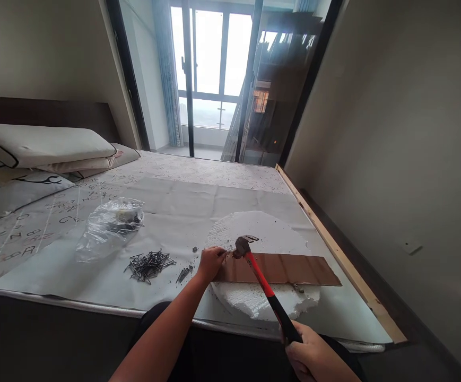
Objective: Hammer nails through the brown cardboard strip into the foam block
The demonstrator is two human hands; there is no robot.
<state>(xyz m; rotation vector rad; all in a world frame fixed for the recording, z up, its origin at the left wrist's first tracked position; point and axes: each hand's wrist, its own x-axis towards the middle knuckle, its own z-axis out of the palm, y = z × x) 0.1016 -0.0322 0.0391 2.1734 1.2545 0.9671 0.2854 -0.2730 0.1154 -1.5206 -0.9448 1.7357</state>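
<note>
My right hand (307, 350) is wrapped round the black grip of a claw hammer (260, 273) with a red shaft. The hammer's head hovers over or rests near the left part of a long brown board (294, 268); I cannot tell whether they touch. At that board's left end, my left hand (213, 262) has its fingers pinched together by the far edge, close to the hammer head. What they pinch is too small to make out. Beneath the board lies a rough-edged white foam slab (264, 229). A few loose nails (183, 274) lie left of my left hand.
A heap of nails (149, 265) and a clear plastic bag (113, 228) with dark contents lie on a pale sheet (174, 204) over the mattress. Pillows (51, 146) are stacked at the left. A wooden rail (333, 246) runs along the right edge, near the wall.
</note>
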